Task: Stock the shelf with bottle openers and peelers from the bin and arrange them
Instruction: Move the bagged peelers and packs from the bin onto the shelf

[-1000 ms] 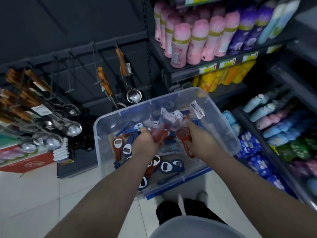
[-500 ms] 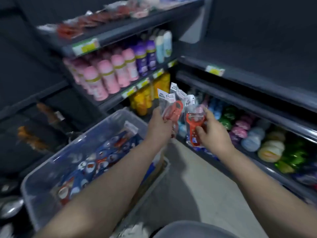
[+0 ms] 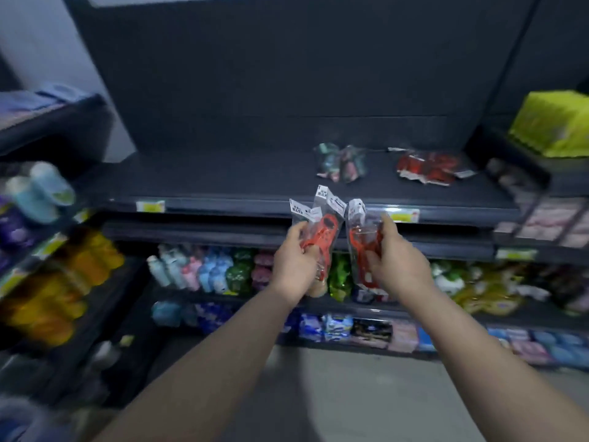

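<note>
The left hand (image 3: 298,261) is curled round the lower halves of the left packs (image 3: 323,229), a loose fan of two or three. The right hand (image 3: 396,261) pinches the right pack (image 3: 363,247), thumb across its face and the rest behind. Both are raised just in front of the lip of the shelf (image 3: 223,178), not yet over it.

The step in hand looks like carrying these to the shelf. Its left and middle are bare. Toward the right lie a green pile (image 3: 341,162) and, further right, a red pile (image 3: 427,169), which seems to be the matching stock. A sound way is to lay the right pack against the red pile first, since that hand is nearer. Then bring the fan across and set its packs down one at a time, cards turned the same way. The film is probably slippery, so lowering them flat beats dropping them.

Each pack is a clear sleeve with a white printed card on top and a red plastic tool inside. One on the left shows a round hole, likely an opener. I cannot tell which kind the right one is.
</note>
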`<state>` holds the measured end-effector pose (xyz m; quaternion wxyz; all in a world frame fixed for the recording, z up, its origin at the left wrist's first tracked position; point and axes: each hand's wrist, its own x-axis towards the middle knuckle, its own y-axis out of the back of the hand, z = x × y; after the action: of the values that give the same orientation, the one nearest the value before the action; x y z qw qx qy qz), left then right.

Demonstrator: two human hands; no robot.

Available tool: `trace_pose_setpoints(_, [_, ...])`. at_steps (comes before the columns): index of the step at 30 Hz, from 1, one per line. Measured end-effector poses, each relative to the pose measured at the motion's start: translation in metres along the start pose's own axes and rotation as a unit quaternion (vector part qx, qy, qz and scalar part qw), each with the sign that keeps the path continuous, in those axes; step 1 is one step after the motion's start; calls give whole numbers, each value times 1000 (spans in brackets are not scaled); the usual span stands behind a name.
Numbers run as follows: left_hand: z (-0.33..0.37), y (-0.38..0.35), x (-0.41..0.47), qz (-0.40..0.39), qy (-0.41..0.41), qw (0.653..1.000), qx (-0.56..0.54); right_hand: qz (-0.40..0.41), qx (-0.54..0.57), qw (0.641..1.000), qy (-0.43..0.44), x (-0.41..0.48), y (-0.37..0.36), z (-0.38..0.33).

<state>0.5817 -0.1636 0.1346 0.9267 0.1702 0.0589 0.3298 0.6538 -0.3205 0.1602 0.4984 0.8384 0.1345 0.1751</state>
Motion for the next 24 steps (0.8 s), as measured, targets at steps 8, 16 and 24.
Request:
trace_pose_setpoints(8, [54, -99, 61, -70, -37, 997, -3, 58, 14, 993, -106, 64, 33, 93])
trace_pose_setpoints(16, [84, -172, 184, -82, -63, 995, 8, 70, 19, 988, -136, 193, 40, 137])
trace_pose_setpoints(24, [125, -258, 293, -113, -78, 989, 57, 91, 56, 980, -168, 297, 53, 193])
